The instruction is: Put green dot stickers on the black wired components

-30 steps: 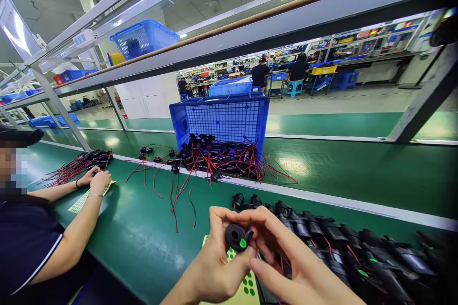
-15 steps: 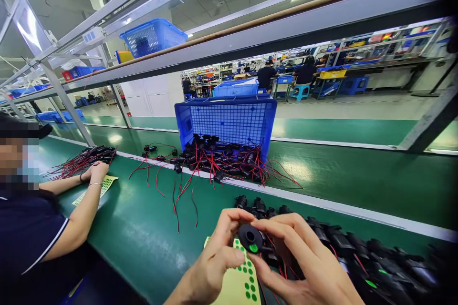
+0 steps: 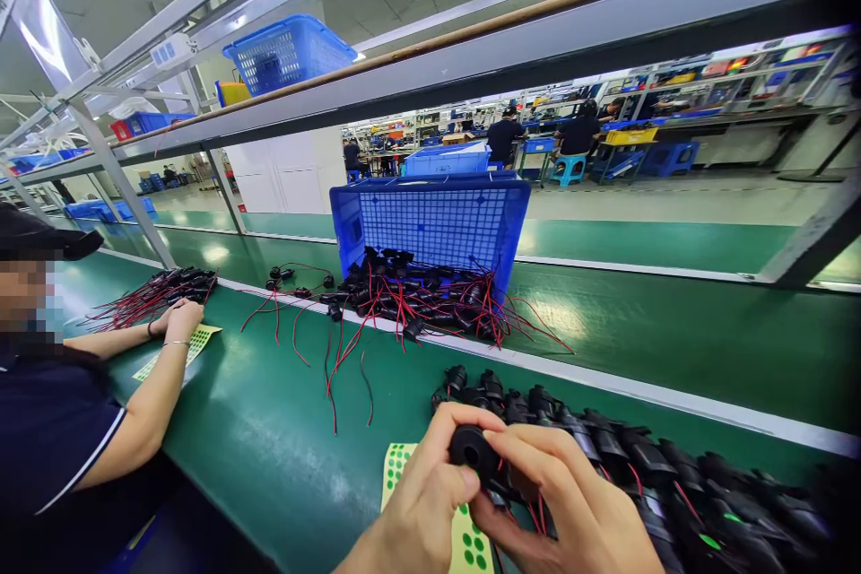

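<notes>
A black round part (image 3: 464, 446) with a hole in its face is gripped between both hands, above the bench. My left hand (image 3: 425, 498) is closed on its left side, thumb pressed on the lower edge of the face. My right hand (image 3: 571, 493) is closed round the right side, fingertips touching the rim. Red wires show below the right hand's fingers. Under my left hand lies a yellow sheet of green dot stickers (image 3: 396, 464), partly covered. The green dot seen earlier on the part's face is hidden by the thumb.
Rows of similar black parts with wires (image 3: 646, 457) lie to the right. A tipped blue crate (image 3: 430, 224) spills more parts and red wires (image 3: 404, 296) at the back. At left, a co-worker's hands (image 3: 183, 320) are over another sticker sheet (image 3: 202, 339). A metal shelf rail (image 3: 444, 72) crosses above.
My left thumb has moved up and right onto the face of the black part, covering the green dot. Both hands are closer together round the part, and the view has shifted slightly.
</notes>
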Motion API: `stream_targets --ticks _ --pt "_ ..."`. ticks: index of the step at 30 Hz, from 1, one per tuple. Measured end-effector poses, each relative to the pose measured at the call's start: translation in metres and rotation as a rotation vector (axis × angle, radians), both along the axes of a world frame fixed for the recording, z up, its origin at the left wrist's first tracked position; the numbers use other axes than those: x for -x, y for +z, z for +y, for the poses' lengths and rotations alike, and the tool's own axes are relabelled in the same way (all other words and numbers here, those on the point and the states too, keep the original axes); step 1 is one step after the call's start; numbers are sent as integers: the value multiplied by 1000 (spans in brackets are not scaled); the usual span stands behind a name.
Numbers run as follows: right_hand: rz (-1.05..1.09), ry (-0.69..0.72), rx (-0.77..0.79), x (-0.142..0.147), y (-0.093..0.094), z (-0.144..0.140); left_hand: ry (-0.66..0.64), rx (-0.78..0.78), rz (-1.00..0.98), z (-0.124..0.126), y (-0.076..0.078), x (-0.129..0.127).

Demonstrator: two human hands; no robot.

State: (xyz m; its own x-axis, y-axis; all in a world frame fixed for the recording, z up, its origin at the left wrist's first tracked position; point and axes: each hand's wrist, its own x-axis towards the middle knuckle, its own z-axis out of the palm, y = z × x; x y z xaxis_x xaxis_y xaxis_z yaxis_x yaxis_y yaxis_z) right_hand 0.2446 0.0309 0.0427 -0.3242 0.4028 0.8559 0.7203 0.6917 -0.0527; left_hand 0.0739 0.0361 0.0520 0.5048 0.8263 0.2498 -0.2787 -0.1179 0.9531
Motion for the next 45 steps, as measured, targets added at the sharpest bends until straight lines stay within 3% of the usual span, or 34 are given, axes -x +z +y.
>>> stream_targets --ticks 6,11,15,25,29,33,36,39,43,45 --pt "-50 -44 -121 0 -7 4 -7 -30 -18 6 -10 -2" --pt "36 27 40 -1 2 4 -106 -28 -36 11 -8 2" --pt "69 23 80 0 3 5 -120 36 -42 10 -6 5" --pt "19 -6 57 0 -4 2 0 -28 148 1 11 3" --pt "-13 -48 -25 3 -10 1 52 -41 123 -2 10 -2" --pt "66 -1 85 5 3 4 -8 36 33 2 3 -3" --pt "146 73 191 2 18 7 -81 2 -2 7 2 3" --pt "170 131 246 -3 27 7 63 -62 93 10 0 14" --pt "169 204 279 -7 32 5 310 -76 369 17 -10 32" --pt "197 213 304 -12 38 1 373 -131 537 23 -18 41"
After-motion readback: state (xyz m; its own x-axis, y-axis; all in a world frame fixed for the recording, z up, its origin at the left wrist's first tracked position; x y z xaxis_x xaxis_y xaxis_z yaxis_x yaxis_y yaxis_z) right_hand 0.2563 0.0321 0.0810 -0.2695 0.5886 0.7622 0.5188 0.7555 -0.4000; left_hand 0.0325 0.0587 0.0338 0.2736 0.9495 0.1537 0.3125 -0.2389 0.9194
